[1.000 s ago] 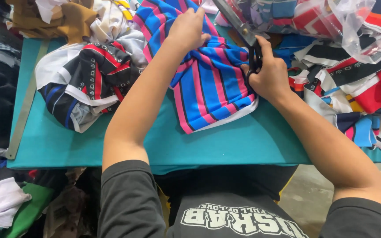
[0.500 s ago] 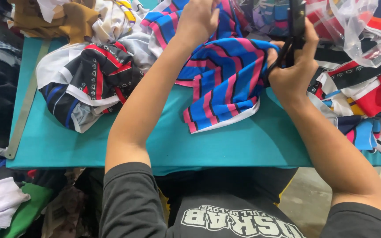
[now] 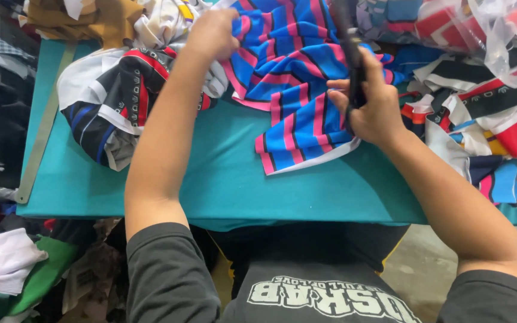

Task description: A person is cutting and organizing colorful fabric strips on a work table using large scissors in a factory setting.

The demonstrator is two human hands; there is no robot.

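A blue cloth with pink and black stripes (image 3: 288, 90) lies bunched on the teal table (image 3: 210, 179). My left hand (image 3: 213, 33) grips its upper left part, near the far edge. My right hand (image 3: 372, 107) is closed around the dark handles of a pair of scissors (image 3: 351, 54), whose blades point away from me over the cloth's right side. The blade tips are blurred, so I cannot tell whether they are in the fabric.
A black, red and white garment (image 3: 112, 101) lies heaped at the left. Mixed fabric scraps (image 3: 492, 119) pile up on the right under a clear plastic bag (image 3: 498, 30). A long metal ruler (image 3: 40, 131) runs along the table's left edge. Cloth heaps (image 3: 19, 269) sit on the floor.
The striped cloth was lifted and shifted, then spread lower again. My right hand with the scissors swung upright and moved left over the cloth. My left hand moved left along the cloth's top.
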